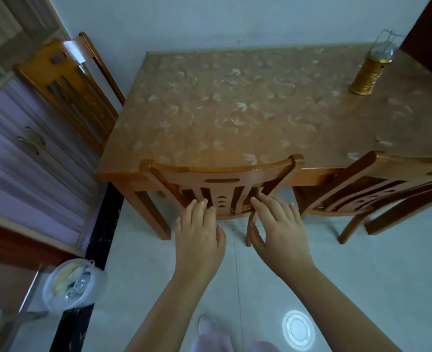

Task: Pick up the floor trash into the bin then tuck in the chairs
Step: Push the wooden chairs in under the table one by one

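Two hands, left hand (199, 233) and right hand (279, 231), have fingers straight and slightly apart, tips on the lower back rail of the middle chair (222, 174), clasping nothing: seemingly a flat push under the table (235, 102). Well left of the left fingers the bin (57, 304) holds trash (72, 278); right of the right fingers another chair (387, 170) seems not fully tucked.

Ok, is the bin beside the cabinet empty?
No, the bin holds a clear plastic bottle and pale crumpled trash.
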`<state>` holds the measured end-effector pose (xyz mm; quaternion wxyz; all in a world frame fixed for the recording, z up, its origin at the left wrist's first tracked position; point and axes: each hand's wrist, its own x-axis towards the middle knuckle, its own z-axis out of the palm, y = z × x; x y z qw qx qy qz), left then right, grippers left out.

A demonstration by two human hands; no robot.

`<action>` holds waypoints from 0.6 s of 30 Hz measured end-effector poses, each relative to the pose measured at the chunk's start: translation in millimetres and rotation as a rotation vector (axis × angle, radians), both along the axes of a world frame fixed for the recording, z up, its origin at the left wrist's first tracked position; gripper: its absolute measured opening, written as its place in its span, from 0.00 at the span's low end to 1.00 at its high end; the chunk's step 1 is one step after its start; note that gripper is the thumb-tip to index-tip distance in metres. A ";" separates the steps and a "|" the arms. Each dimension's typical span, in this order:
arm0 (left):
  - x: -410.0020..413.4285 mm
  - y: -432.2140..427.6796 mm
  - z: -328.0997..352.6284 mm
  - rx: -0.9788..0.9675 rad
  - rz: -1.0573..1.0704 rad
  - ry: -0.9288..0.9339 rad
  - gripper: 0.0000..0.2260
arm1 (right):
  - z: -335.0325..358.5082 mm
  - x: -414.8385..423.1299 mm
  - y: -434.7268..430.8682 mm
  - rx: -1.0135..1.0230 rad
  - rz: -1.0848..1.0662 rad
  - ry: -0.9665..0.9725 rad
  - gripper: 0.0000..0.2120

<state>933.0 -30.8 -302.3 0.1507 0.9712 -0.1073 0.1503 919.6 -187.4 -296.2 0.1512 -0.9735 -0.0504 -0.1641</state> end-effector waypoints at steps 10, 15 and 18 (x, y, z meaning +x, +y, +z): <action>-128.8 -66.8 27.6 -0.002 0.084 -0.015 0.14 | 22.2 -111.7 -61.2 0.022 0.049 -0.068 0.22; -187.3 -79.8 28.6 0.036 0.133 -0.003 0.11 | 26.9 -162.7 -71.9 0.011 0.054 -0.092 0.20; -215.2 -79.8 30.4 0.056 0.156 -0.013 0.13 | 28.3 -191.1 -71.6 0.011 0.052 -0.091 0.20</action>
